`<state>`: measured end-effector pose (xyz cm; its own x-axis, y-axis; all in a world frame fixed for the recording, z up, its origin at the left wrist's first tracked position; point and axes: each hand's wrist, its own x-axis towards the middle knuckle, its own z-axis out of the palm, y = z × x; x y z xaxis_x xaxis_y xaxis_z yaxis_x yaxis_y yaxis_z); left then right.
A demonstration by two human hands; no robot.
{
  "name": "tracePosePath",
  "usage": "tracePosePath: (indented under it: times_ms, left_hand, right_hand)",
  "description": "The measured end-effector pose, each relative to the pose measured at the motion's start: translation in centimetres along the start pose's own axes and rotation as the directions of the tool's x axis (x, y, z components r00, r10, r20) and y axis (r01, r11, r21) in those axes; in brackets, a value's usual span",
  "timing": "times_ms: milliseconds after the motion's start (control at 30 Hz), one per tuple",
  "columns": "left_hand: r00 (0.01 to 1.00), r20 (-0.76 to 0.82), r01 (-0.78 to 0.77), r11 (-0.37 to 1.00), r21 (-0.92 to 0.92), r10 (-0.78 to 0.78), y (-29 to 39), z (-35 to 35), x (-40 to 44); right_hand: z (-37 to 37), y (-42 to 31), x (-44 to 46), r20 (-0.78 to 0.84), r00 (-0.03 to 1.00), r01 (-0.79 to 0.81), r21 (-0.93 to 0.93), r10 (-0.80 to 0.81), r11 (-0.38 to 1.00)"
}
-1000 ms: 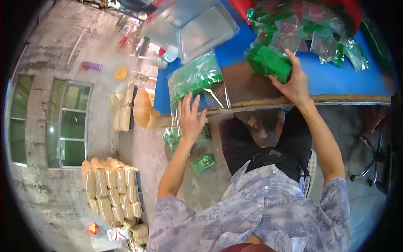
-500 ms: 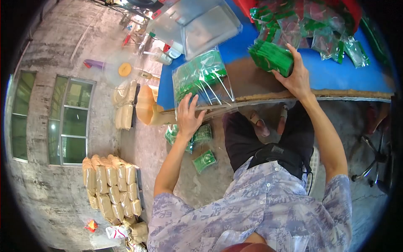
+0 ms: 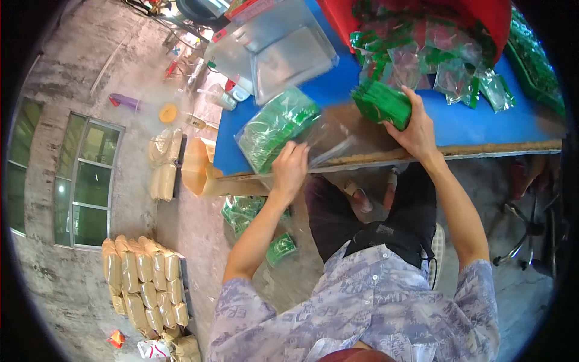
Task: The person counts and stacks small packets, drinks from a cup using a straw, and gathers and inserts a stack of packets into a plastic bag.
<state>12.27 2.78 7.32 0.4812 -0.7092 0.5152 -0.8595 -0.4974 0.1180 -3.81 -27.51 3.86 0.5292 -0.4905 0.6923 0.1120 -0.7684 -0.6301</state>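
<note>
Shirt: printed cloth lay nearest, with dark trousers just beyond it.
Left hand: its fingertips were drawn together, pinching the film at the near edge of a clear bag.
Right hand: thumb and fingers were bent around the right end of a stack of green packets; whether the stack touched the table could not be told.
Clear bag: it lay on the table's left part, green packets inside, its loose end reaching rightward.
Table: its top was blue, with a brown area between bag and stack.
Far side of table: a clear tray lay behind the bag; loose packets spilled from a red container beyond the stack.
Floor: a green pack lay below the table, and brown packages were piled farther left.
</note>
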Motion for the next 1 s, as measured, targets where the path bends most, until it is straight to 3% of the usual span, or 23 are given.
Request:
tracePosePath:
  times_ms: [167,200,400,500,533,633,667,733,800,833,967,1000]
  left_hand:
    - [0.991,0.065,0.120,0.990,-0.067,-0.116,4.5,5.4,4.2]
    - [0.974,0.159,0.168,0.985,-0.041,-0.160,4.9,5.8,4.6]
    - [0.985,0.143,0.092,0.996,0.019,-0.094,4.3,3.7,1.8]
    - [0.989,0.086,0.130,0.985,-0.111,-0.121,3.7,1.7,1.3]
    - [0.986,0.078,0.161,0.972,-0.170,-0.150,3.7,0.9,1.4]
    - [0.987,-0.040,0.138,0.958,-0.253,-0.153,3.9,-1.5,3.1]
    - [0.985,-0.076,0.128,0.953,-0.274,-0.154,3.5,-1.7,3.6]
    - [0.982,-0.070,0.146,0.946,-0.289,-0.173,4.1,-3.1,4.7]
    - [0.984,-0.088,0.120,0.945,-0.304,-0.154,4.4,-3.7,5.7]
    - [0.985,-0.082,0.119,0.945,-0.303,-0.150,4.4,-3.9,5.9]
    - [0.988,-0.086,0.103,0.960,-0.261,-0.129,3.8,-5.4,6.3]
    - [0.989,-0.084,0.098,0.964,-0.245,-0.122,3.4,-5.6,6.4]
  right_hand:
    - [-0.2,-0.4,0.6,-0.077,0.996,-0.050,0.008,0.051,0.999]
    - [-0.2,0.0,0.4,-0.044,0.996,-0.075,0.012,0.075,0.997]
    - [-1.7,-0.7,0.6,-0.018,0.976,-0.214,0.095,0.217,0.972]
    - [-1.8,-4.3,1.7,0.071,0.921,-0.372,0.446,0.382,0.814]
    - [-1.6,-5.1,1.9,0.195,0.871,-0.478,0.555,0.452,0.681]
    - [-0.4,-6.2,2.0,0.617,0.639,-0.759,0.413,0.459,0.503]
    - [-1.2,-7.1,2.8,0.796,0.543,-0.800,0.394,0.267,0.452]
    - [0.9,-6.4,2.3,0.937,0.316,-0.874,0.227,0.147,0.429]
    - [2.9,-5.4,2.1,0.993,0.086,-0.913,0.048,0.075,0.405]
    - [3.5,-5.0,2.8,1.000,0.018,-0.941,0.010,0.020,0.340]
    - [3.1,-4.3,5.2,0.951,0.153,-0.979,0.109,0.268,0.172]
    - [2.8,-4.3,5.5,0.911,0.163,-0.978,0.097,0.379,0.187]
